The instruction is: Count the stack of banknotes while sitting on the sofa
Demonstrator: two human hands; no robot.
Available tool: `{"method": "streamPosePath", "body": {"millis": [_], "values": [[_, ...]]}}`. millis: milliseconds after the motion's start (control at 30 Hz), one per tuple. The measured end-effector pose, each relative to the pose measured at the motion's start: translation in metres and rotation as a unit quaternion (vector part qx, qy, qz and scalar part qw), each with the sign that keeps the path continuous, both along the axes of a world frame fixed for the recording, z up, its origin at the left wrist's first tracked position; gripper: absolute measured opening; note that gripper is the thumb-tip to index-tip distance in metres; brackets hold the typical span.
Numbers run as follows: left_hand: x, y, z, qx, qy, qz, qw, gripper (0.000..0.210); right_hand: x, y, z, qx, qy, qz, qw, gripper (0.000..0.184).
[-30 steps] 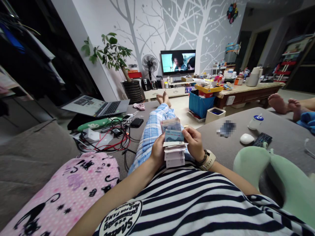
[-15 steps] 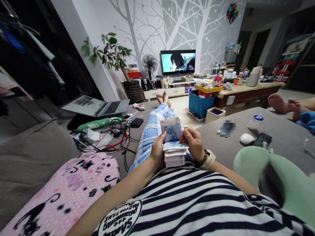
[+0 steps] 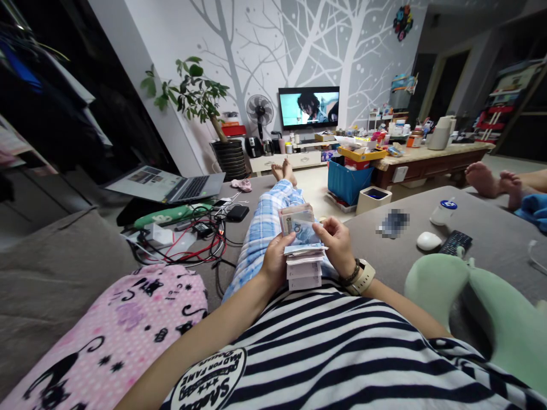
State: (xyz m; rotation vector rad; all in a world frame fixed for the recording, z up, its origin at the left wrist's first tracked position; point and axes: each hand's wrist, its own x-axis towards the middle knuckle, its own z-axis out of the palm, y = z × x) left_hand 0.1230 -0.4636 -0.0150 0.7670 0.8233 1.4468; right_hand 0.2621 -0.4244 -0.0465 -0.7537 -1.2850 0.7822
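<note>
A folded stack of banknotes [image 3: 304,257] is held over my lap, its lower ends hanging toward my striped shirt [image 3: 325,347]. My left hand [image 3: 276,256] is closed around the left side of the stack, thumb on the front. The upper part shows a bluish note marked 10. My right hand [image 3: 335,245] pinches the right edge of this top note between thumb and fingers. A watch [image 3: 363,277] and a dark bracelet are on my right wrist. Below the hands, blue plaid trousers [image 3: 260,228] cover my stretched-out legs.
Left of my legs are an open laptop [image 3: 171,185], tangled cables [image 3: 205,239] and a pink cat-print cushion [image 3: 141,319]. To the right lie a green neck pillow [image 3: 436,276], a white mouse [image 3: 428,241], a small keyboard [image 3: 456,244] and a lidded jar [image 3: 444,213]. Another person's feet [image 3: 491,181] rest beyond.
My right fingers have moved up from the folded-down notes to the right edge of the upper note. The picture on the television has changed slightly.
</note>
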Motion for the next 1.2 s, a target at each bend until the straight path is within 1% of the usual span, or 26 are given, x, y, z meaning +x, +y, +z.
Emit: {"method": "streamPosePath", "body": {"millis": [67, 233, 333, 433, 600, 700, 800, 967, 1067, 1200], "values": [[0.001, 0.0, 0.001, 0.001, 0.004, -0.002, 1.0, 0.019, 0.0, 0.001, -0.002, 0.002, -0.005, 0.008, 1.0, 0.039], [0.0, 0.003, -0.003, 0.005, 0.011, 0.029, 1.0, 0.02, 0.0, 0.002, -0.003, 0.025, -0.012, 0.01, 1.0, 0.04], [0.001, 0.006, -0.006, 0.005, 0.006, 0.024, 1.0, 0.021, 0.0, 0.0, -0.003, 0.044, -0.015, 0.013, 0.999, 0.04], [0.002, 0.007, -0.005, 0.004, 0.011, 0.026, 1.0, 0.019, 0.001, -0.004, -0.001, 0.059, -0.019, 0.023, 0.998, 0.039], [0.002, 0.005, -0.004, 0.006, 0.063, 0.042, 0.997, 0.018, 0.001, -0.009, 0.003, 0.066, -0.015, 0.033, 0.997, 0.038], [-0.001, 0.005, -0.009, 0.04, 0.111, 0.065, 0.991, 0.017, 0.0, -0.009, 0.003, 0.064, -0.005, 0.04, 0.997, 0.035], [-0.003, 0.005, -0.011, 0.06, 0.128, 0.067, 0.988, 0.021, -0.001, -0.009, 0.003, 0.06, 0.01, 0.048, 0.997, 0.03], [-0.002, -0.002, -0.005, 0.057, 0.158, 0.087, 0.982, 0.02, -0.003, -0.009, 0.003, 0.066, 0.034, 0.055, 0.996, 0.023], [-0.001, -0.003, -0.004, 0.053, 0.128, 0.08, 0.987, 0.016, -0.003, -0.01, 0.002, 0.064, 0.029, 0.054, 0.996, 0.023], [-0.001, 0.002, -0.009, 0.032, 0.058, 0.046, 0.997, 0.009, -0.002, -0.009, 0.002, 0.053, 0.017, 0.046, 0.997, 0.026]]}}
